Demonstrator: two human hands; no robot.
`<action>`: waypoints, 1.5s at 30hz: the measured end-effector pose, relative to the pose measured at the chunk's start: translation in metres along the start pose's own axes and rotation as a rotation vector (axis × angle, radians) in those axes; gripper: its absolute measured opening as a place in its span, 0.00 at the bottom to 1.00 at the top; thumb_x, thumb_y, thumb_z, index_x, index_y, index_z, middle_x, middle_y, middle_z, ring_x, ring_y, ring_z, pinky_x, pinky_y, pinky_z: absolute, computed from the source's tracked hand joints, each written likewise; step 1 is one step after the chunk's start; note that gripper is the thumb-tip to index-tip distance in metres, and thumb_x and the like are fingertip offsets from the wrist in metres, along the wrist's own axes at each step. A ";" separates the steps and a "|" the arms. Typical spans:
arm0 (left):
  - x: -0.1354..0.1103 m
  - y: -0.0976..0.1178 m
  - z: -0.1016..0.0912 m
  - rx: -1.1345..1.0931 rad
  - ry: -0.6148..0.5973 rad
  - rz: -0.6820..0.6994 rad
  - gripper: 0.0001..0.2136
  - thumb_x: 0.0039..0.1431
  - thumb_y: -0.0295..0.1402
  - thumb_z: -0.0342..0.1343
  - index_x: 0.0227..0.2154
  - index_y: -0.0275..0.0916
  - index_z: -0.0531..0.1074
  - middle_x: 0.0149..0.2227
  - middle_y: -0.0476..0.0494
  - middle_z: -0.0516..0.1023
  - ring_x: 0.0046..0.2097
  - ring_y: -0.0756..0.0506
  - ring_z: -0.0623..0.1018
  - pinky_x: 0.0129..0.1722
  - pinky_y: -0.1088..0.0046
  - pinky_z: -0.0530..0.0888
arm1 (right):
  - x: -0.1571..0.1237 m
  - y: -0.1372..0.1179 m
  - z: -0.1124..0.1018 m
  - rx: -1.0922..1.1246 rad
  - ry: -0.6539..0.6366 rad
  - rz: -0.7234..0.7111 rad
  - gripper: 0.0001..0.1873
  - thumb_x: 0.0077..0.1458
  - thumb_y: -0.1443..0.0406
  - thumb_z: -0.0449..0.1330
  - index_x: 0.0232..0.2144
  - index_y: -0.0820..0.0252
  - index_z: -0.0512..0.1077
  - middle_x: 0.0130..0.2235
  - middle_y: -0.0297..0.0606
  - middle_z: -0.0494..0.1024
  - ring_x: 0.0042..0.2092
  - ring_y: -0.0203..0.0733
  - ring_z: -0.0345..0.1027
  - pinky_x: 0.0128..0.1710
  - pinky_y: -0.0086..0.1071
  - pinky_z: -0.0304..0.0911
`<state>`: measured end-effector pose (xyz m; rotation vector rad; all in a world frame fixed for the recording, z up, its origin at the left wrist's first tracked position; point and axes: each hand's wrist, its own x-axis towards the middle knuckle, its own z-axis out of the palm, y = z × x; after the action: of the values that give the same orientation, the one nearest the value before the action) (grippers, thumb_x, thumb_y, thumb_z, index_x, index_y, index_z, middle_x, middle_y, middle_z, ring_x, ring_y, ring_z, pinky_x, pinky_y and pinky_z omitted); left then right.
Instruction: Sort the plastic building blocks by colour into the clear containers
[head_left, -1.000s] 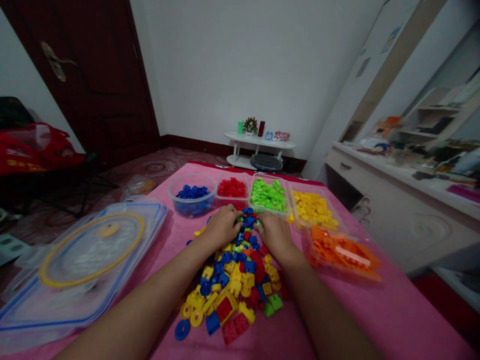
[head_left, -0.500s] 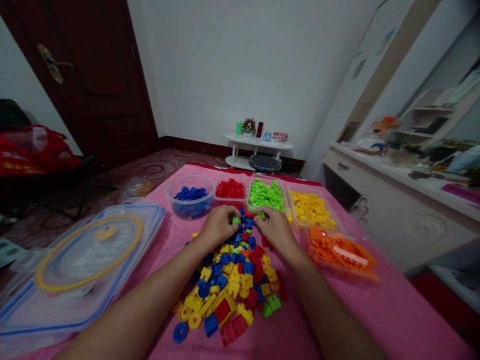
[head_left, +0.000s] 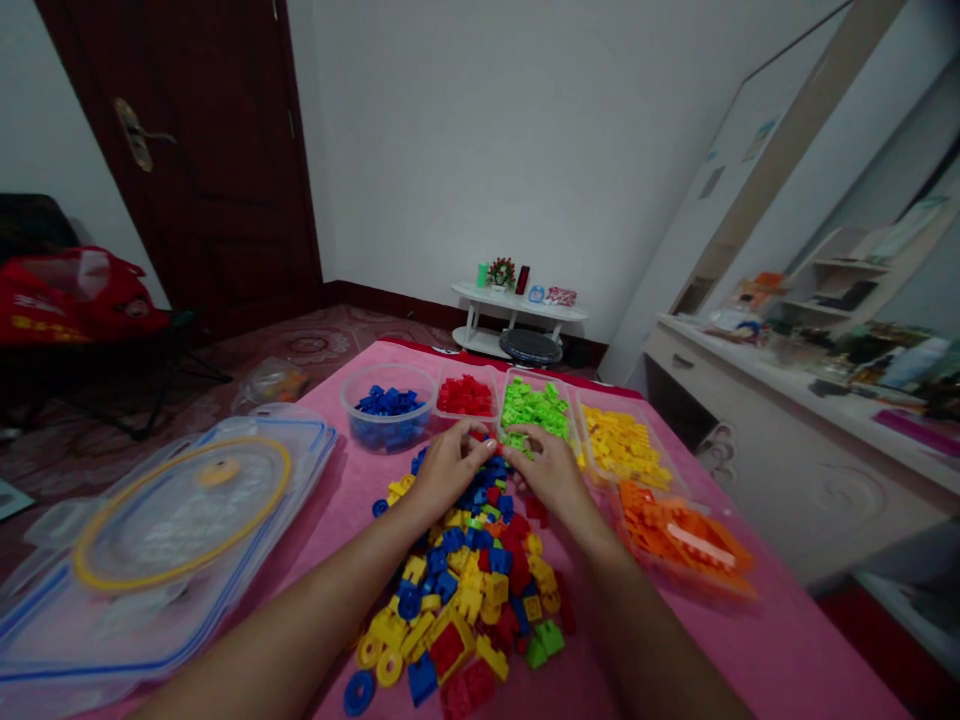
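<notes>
Both my hands are over the far end of a mixed pile of toy building bricks [head_left: 465,580] in yellow, blue, red and green. My left hand [head_left: 450,465] is closed, thumb and forefinger brought together; what lies between them is hidden. Just beside it, my right hand [head_left: 551,470] has its fingers curled in a pinch, and its contents are unclear. A bit of red brick [head_left: 500,450] shows between the two hands' fingertips. Right behind the hands stand a tub of red bricks [head_left: 466,396] and a tub of light green bricks [head_left: 536,405].
A round tub of blue bricks [head_left: 388,403] stands left of the red one. Yellow bricks [head_left: 622,445] and orange pieces [head_left: 682,535] fill tubs on the right. Clear lids [head_left: 180,520] lie stacked at left on the pink cloth [head_left: 795,640]. A white dresser [head_left: 795,420] stands right.
The green bricks earlier at the fingertips of both hands no longer show there. My hands have come closer together. The view has shifted slightly.
</notes>
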<state>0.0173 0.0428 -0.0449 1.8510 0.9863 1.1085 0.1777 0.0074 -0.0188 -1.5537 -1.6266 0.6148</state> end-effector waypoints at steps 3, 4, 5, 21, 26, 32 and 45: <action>-0.003 -0.004 0.004 0.142 -0.024 0.040 0.09 0.55 0.34 0.52 0.35 0.38 0.73 0.30 0.48 0.77 0.32 0.49 0.75 0.32 0.75 0.68 | 0.035 0.001 -0.026 -0.222 0.120 -0.007 0.21 0.52 0.61 0.56 0.48 0.62 0.69 0.27 0.34 0.74 0.22 0.35 0.68 0.21 0.26 0.62; -0.004 -0.005 0.004 0.180 -0.036 0.047 0.08 0.55 0.33 0.52 0.35 0.38 0.74 0.30 0.49 0.78 0.33 0.49 0.75 0.33 0.75 0.68 | 0.048 0.002 -0.035 -0.271 0.123 0.021 0.23 0.53 0.61 0.55 0.51 0.63 0.66 0.28 0.35 0.75 0.23 0.35 0.69 0.23 0.26 0.63; -0.005 -0.005 0.005 0.211 -0.048 0.051 0.08 0.54 0.32 0.52 0.35 0.39 0.74 0.31 0.49 0.78 0.33 0.49 0.75 0.33 0.75 0.68 | 0.061 0.003 -0.044 -0.284 0.112 0.033 0.25 0.54 0.62 0.55 0.54 0.63 0.63 0.30 0.37 0.76 0.25 0.34 0.71 0.25 0.26 0.64; -0.009 -0.002 0.005 0.400 -0.084 0.090 0.08 0.54 0.30 0.52 0.32 0.42 0.76 0.35 0.48 0.78 0.40 0.46 0.74 0.40 0.72 0.67 | 0.121 0.061 -0.070 -0.854 -0.078 0.177 0.11 0.39 0.71 0.63 0.31 0.64 0.76 0.30 0.41 0.78 0.37 0.43 0.72 0.36 0.28 0.62; -0.009 -0.002 0.005 0.403 -0.090 0.088 0.07 0.53 0.30 0.52 0.31 0.42 0.76 0.34 0.47 0.77 0.40 0.46 0.74 0.40 0.71 0.66 | 0.146 0.072 -0.064 -0.925 0.056 0.154 0.17 0.45 0.72 0.57 0.39 0.67 0.75 0.42 0.50 0.77 0.46 0.48 0.68 0.44 0.31 0.60; -0.009 -0.001 0.005 0.387 -0.085 0.085 0.08 0.54 0.30 0.51 0.31 0.41 0.76 0.34 0.47 0.77 0.40 0.46 0.74 0.40 0.72 0.66 | 0.154 0.072 -0.043 -0.885 -0.016 0.050 0.26 0.49 0.70 0.55 0.53 0.64 0.68 0.51 0.46 0.73 0.52 0.46 0.66 0.51 0.33 0.58; -0.009 -0.006 0.006 0.401 -0.082 0.122 0.07 0.54 0.31 0.52 0.31 0.41 0.76 0.35 0.46 0.78 0.40 0.46 0.74 0.40 0.71 0.66 | 0.079 0.005 -0.039 -0.822 -0.121 0.025 0.21 0.48 0.65 0.59 0.46 0.60 0.74 0.48 0.48 0.75 0.50 0.53 0.67 0.48 0.40 0.60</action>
<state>0.0181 0.0364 -0.0554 2.2844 1.1211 0.9440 0.2167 0.0782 0.0160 -2.1324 -2.0969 0.0193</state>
